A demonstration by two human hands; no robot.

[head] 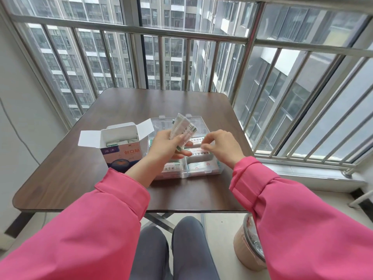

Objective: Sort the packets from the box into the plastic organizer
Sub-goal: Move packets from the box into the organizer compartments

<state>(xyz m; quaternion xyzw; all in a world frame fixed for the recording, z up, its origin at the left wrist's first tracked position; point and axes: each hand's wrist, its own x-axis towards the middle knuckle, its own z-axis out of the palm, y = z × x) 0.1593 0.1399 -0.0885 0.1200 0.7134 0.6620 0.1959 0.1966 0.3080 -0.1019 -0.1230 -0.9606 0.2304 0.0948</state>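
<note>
Pink sleeves both reaching fwd over dark wood table, forearms angled inward toward centre. Left hand raised just above clear plastic organizer, palm turned right, thumb and fingers clamped on fanned stack of packets, stack tilted up and away. Right hand hovering over organizer's right side, wrist bent down, fingers curled w/ tips drawn together near thumb; tips blurred, can't tell if pinching anything. Hands near each other, not touching.

Organizer sitting mid-table, lid open and lying flat behind; front compartments already holding white packets w/ red print, more in rear right compartment under right hand. Cardboard box just left of organizer, upright, top flaps open, more packets visible inside. Box touching or almost touching organizer's left wall, can't tell which.

Grey-trousered knees below table edge. Round bin on floor at right, beside right sleeve. Metal railing and glass behind table, apartment blocks beyond.
</note>
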